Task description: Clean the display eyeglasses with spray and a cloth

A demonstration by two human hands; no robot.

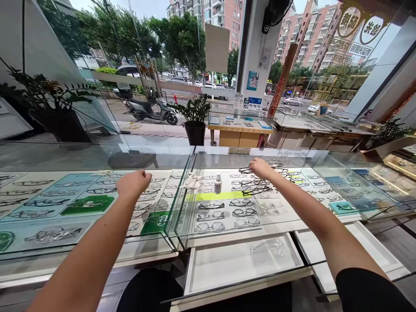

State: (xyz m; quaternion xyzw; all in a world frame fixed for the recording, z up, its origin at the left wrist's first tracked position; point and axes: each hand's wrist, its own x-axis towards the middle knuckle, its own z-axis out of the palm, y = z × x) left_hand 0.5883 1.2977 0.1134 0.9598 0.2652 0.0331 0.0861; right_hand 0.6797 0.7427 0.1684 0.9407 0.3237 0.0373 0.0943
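Note:
My left hand (133,183) is curled into a loose fist over the glass top of the left display case (48,234), holding nothing I can see. My right hand (260,168) reaches far across the right display case (282,216) and closes its fingers on a pair of black-framed glasses (244,170) lying on the glass. More loose black glasses (256,186) lie piled just in front of that hand. A small white bottle (217,183) and a crumpled white cloth (192,182) sit on the glass between my hands.
Rows of spectacle frames (224,212) lie inside both cases. A white drawer (243,260) stands pulled out below the right case. Beyond the counter are potted plants (195,117), a wooden counter (240,130), shop windows and a parked scooter (149,110) outside.

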